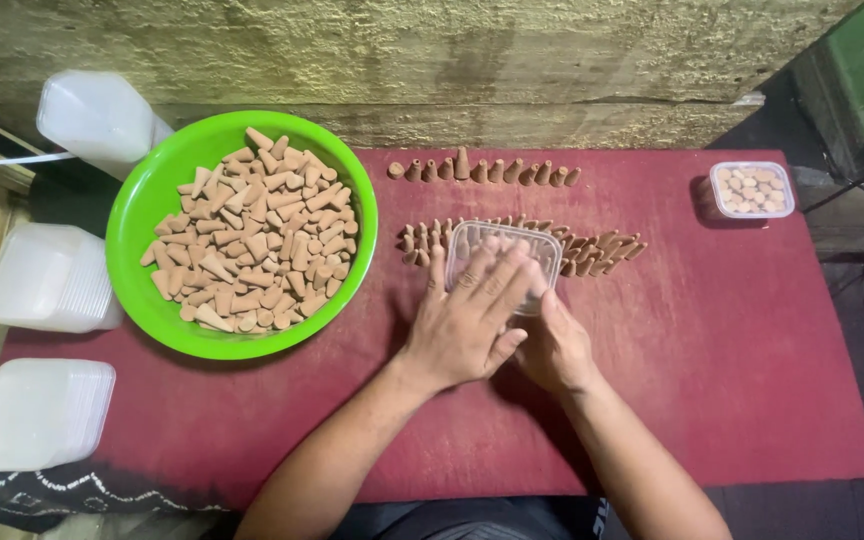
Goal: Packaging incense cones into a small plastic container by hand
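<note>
Item in hand: one small clear plastic container (505,262), at the middle of the red mat (732,360), just near the double row of cones (592,245). My left hand (467,320) lies flat and open across its top, hiding most of it; my right hand (552,345) touches its near right corner, fingers tucked under the left, so whether it grips I cannot tell. Contents blurred. Far: a single row of brown cones (487,170). Left: a green bowl (142,200) heaped with cones. Far right: a filled, lidded clear box (752,189). Off the mat, left: two stacks of clear lids or tubs (47,280), edges hard to separate, and a translucent bottle (97,118), partly cut off.
</note>
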